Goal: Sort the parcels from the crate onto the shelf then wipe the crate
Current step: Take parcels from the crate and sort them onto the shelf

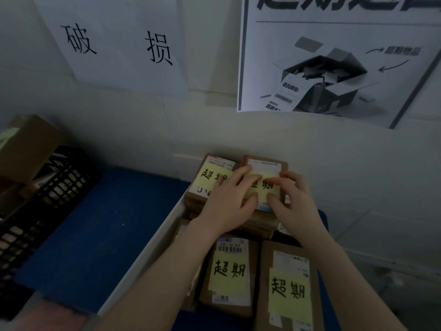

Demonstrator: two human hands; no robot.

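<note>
1. Current step: both hands rest on the top parcel [262,164], which sits on a stack at the back of the right-hand bay of the shelf [95,223].
2. Hand state: the left hand [229,199] and right hand [294,201] lie spread on the parcel's upper face, fingers and thumbs on top of it, pressing rather than gripping. Neither hand carries anything else.
3. Sorted so far: the right bay, below the poster [334,63], holds several stacks. A rear parcel [214,173] lies just beside the one under the hands, and two near parcels [229,271] [288,290] lie in front. Every visible one bears a yellow note.
4. Left bay: the blue surface below the wall sign [119,44], separated by a white divider [148,247], shows no parcels.
5. Remaining sorting: the black crate [47,187] at far left holds at least one cardboard box [26,144]. Judged from this, sorting is well advanced but not complete.
6. Remaining wiping: the crate is not empty, so wiping is judged not started. A pinkish item [55,316] at the lower left is too blurred to identify.
</note>
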